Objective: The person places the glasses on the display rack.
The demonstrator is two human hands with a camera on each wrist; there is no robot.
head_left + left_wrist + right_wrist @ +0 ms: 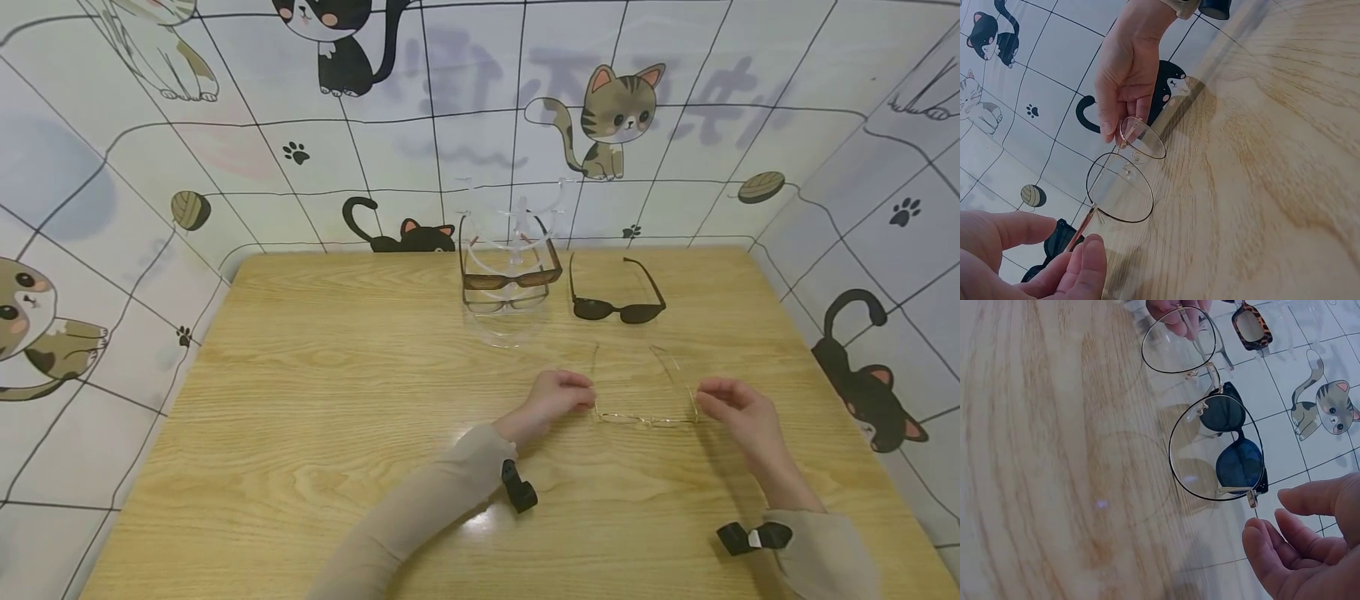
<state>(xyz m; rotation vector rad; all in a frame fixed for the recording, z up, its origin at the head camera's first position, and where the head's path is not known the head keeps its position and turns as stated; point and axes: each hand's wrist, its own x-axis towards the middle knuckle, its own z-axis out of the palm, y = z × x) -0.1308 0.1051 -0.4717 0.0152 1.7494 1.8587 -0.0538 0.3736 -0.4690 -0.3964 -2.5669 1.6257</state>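
Observation:
Thin gold-and-black wire eyeglasses (648, 422) stand on the wooden table between the two hands, temples spread toward the wall. My left hand (553, 397) is at the left hinge. In the left wrist view its fingertips overlap the left temple (1082, 228), with a gap between thumb and fingers. My right hand (738, 408) is at the other hinge. Its thumb and fingers stand apart just off the frame's corner in the right wrist view, where the round lens (1216, 447) shows whole. Behind the eyeglasses lie dark sunglasses (619, 312).
A clear plastic stand (517, 242) toward the back holds brown-tinted glasses (512, 280) above a thin-framed pair (506, 305). A cat-patterned tiled backdrop (480, 150) rises behind the table (322, 358) and along both sides.

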